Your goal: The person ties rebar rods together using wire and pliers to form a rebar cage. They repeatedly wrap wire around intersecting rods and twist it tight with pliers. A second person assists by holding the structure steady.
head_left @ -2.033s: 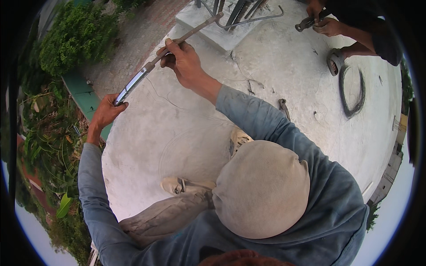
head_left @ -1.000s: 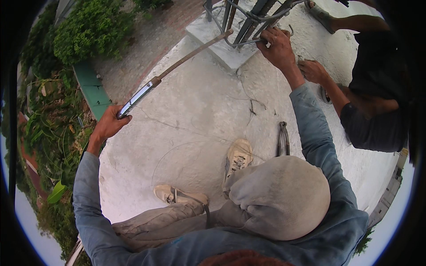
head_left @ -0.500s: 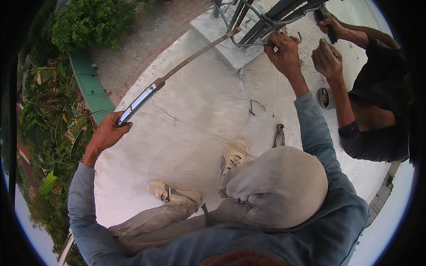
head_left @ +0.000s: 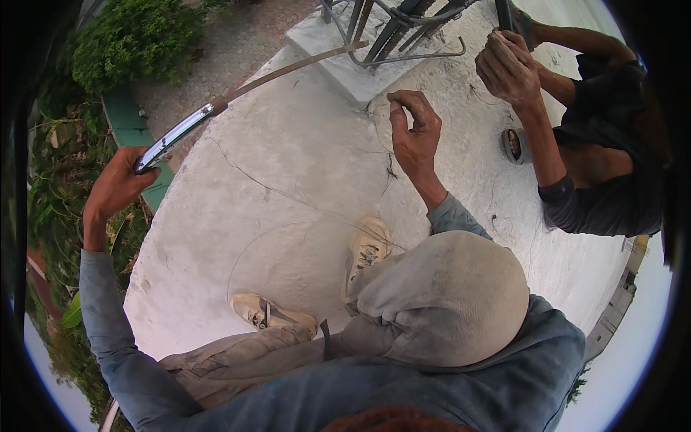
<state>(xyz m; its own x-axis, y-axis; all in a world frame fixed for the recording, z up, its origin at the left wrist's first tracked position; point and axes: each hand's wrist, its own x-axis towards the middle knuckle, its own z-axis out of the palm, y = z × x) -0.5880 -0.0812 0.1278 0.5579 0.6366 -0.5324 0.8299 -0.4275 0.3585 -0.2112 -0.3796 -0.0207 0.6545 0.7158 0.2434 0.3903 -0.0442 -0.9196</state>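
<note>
My left hand (head_left: 119,183) grips the shiny metal handle of a long rusty bar (head_left: 284,70), out past the slab's left edge. The bar's far end meets the bent steel stirrup (head_left: 425,57), which sits around several dark upright reinforcing bars (head_left: 398,32). My right hand (head_left: 417,133) hovers over the pale slab, just below the stirrup and apart from it. Its fingers are curled, with a gap between thumb and forefinger, and I see nothing in it.
A co-worker's hands (head_left: 509,66) are at the upper right, by a dark tool (head_left: 505,16). The bars rise from a white concrete block (head_left: 345,75). Thin wire (head_left: 270,189) trails across the white slab (head_left: 194,273). Beyond its left edge are plants (head_left: 61,180) and a green ledge (head_left: 126,119).
My right hand has let go of the stirrup and drawn back, down and left. My left hand, with the bar, shifted left in view. The pincers on the slab are now hidden.
</note>
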